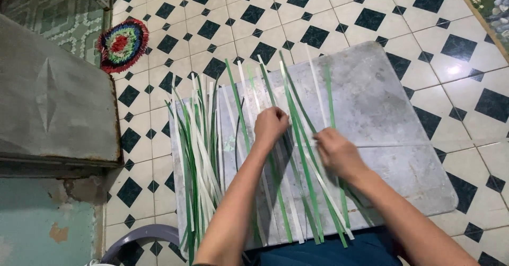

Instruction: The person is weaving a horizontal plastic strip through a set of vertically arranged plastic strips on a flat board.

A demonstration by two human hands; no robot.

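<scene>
At nine o'clock a grey metal box (pixel 53 96) stands on the floor, with a round multicoloured mat (pixel 123 44) beyond it at about ten o'clock on the black-and-white tiled floor (pixel 297 11). Near seven o'clock the curved rim of a grey plastic chair (pixel 139 235) shows. A loose heap of green and white strips (pixel 196 154) lies along the left edge of the grey board worktop (pixel 382 112), which rests flat on the floor. Just right of the heap, the person's left hand (pixel 270 125) is curled closed, knuckles up, pressing down on the spread strips (pixel 297 154) that fan across the middle of the worktop from twelve o'clock toward six. The right hand (pixel 336 152), at about four o'clock from the left one, lies with fingers bent and pinched on a white strip among the same fan. Both forearms reach in from six o'clock. At one o'clock a painted wall edge (pixel 490 6) borders the tiles.
</scene>
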